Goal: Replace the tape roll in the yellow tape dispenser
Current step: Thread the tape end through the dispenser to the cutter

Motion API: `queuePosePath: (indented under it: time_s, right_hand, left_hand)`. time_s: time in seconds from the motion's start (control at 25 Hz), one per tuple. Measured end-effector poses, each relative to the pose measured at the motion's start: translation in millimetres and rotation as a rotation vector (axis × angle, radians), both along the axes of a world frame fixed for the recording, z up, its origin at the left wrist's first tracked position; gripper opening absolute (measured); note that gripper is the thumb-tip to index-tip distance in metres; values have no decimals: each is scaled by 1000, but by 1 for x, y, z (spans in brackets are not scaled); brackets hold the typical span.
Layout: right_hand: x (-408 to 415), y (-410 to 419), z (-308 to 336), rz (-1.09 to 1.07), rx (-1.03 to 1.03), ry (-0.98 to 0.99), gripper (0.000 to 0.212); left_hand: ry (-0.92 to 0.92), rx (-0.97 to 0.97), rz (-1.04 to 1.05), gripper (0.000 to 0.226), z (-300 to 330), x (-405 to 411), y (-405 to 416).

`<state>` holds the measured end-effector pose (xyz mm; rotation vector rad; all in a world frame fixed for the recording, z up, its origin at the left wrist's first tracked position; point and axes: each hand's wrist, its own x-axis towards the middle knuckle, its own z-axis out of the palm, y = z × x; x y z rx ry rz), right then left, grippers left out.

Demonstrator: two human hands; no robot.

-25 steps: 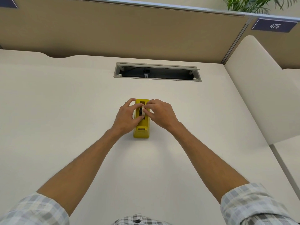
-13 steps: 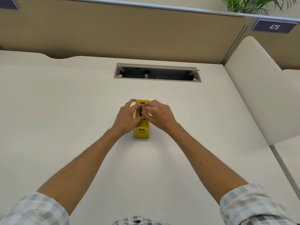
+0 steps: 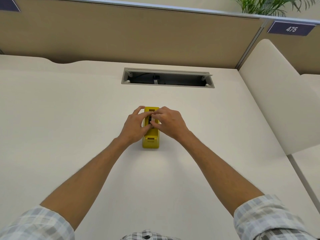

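Dispenser: yellow, blocky, one item, standing lengthwise on the desk near its middle, cutter end toward the person, far end toward the cable slot. Top slot open, showing a dark interior.

Roll: seated in or just above the top slot, between the two hands. Only a narrow dark strip and a pale edge show; whether it is fully seated cannot be told.

Left hand: on the left flank of the dispenser, fingers curled over its top edge, thumb and fingertips closing on the roll from that side.

Right hand: on the right side, fingers bent, tips pinching at the roll from above. Exact contact hidden by the fingers themselves.

Handling, judged: dispenser looks rigid moulded plastic, probably weighted at the base, so it should stay put under light downward pressure; smooth sides may slide on the smooth desk if pushed sideways. Roll likely light and stiff on its core, tacky at the loose end. Best hold: roll by its flat side faces or hub, dispenser braced by its flanks, fingers kept away from the cutter end.

Surroundings: desk pale and matte; cable slot recessed, grey-framed, cables inside; partition tan, behind the desk; number plate reading 475, upper right; plant above the partition; side panel cream, at right. Checked sleeves rolled at both forearms.
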<state>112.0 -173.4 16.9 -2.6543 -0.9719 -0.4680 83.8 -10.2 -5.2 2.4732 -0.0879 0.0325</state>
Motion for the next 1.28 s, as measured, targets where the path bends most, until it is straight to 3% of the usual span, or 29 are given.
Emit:
queuePosePath:
  time_s: [0.4,1.28]
  right_hand:
    - [0,0,-2,23,-53,-111,5]
    - [-3,9,-7,-60,-47,-115,15]
  left_hand:
    - [13,-22,6,51,2,1,0]
    - [-7,-22,-2,49,-2,3,1]
